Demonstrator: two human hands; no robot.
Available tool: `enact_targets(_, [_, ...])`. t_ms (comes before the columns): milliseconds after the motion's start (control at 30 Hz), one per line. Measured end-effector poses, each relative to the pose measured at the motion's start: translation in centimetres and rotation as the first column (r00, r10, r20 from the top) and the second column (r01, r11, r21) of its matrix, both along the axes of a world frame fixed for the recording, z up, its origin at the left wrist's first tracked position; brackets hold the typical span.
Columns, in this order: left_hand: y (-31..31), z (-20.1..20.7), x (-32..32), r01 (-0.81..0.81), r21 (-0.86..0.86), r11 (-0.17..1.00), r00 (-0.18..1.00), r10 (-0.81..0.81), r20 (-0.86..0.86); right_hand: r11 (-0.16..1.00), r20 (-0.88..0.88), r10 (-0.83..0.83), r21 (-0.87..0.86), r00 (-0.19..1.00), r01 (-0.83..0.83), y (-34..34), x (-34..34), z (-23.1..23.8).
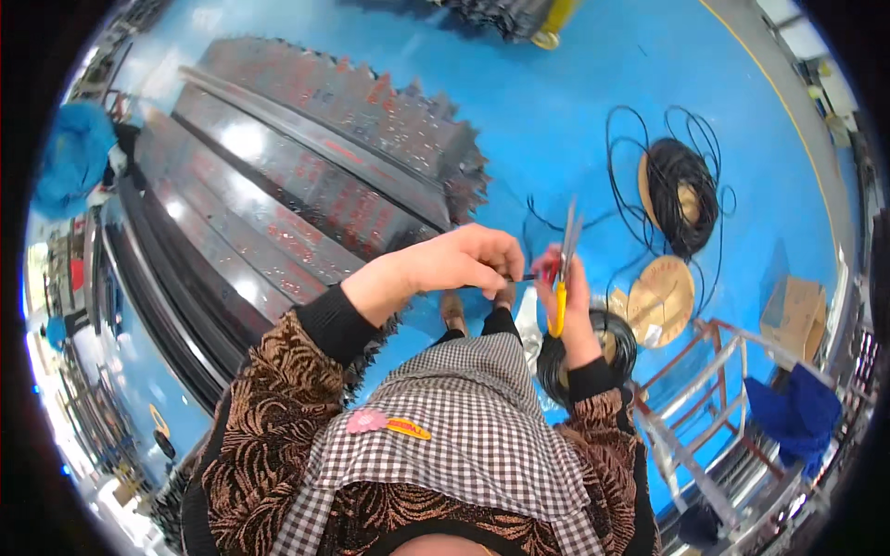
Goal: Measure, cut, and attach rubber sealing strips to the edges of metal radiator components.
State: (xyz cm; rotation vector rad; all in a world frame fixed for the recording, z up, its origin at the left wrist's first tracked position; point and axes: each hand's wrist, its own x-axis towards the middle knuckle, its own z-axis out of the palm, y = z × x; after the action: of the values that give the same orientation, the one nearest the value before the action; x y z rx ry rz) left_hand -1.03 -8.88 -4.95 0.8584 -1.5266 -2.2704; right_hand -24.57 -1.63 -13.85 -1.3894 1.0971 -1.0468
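My left hand [464, 259] is in front of my body, its thumb and fingertips pinched on a short dark strand [529, 277], which looks like thin black cord. That strand runs across to my right hand [579, 310]. Held in the right hand is a pair of scissors [560, 306] with yellow and red handles, the blades pointing up and away from me. The blades look slightly apart. Fingers of the right hand partly hide the red handle and the far end of the strand.
Long bundles wrapped in dark printed film [306, 157] lie at the left. Tangled black cord [681, 195] on a spool and a wooden disc [661, 301] are on the blue floor at the right. Nearby are a coil [612, 347], a metal frame [691, 398], blue cloth [793, 417] and a cardboard box [793, 315].
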Motion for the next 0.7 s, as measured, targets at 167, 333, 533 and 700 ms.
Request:
enact_targets(167, [-0.4,1.0,6.2,-0.324,0.085,0.942,0.934,0.333,-0.128,0.925,0.377,0.074,0.321,0.923,-0.205,2.3,4.6,1.5])
enact_targets(333, [-3.3,-0.6,13.0,-0.361,-0.531,0.767,0.860,0.493,0.128,0.815,0.474,0.050,0.489,0.879,-0.311,0.6,5.4,0.5])
enact_targets(533, [-10.5,-4.3,18.3,0.841,-0.486,0.237,0.219,0.672,0.707,0.759,0.348,0.052,0.595,0.936,-0.264,-5.1,1.5,-0.3])
enact_targets(700, [-15.2,-7.0,18.0,0.842,-0.406,0.354,0.097,0.642,0.760,0.728,0.171,0.081,0.663,0.982,-0.176,-8.6,-1.8,-0.7])
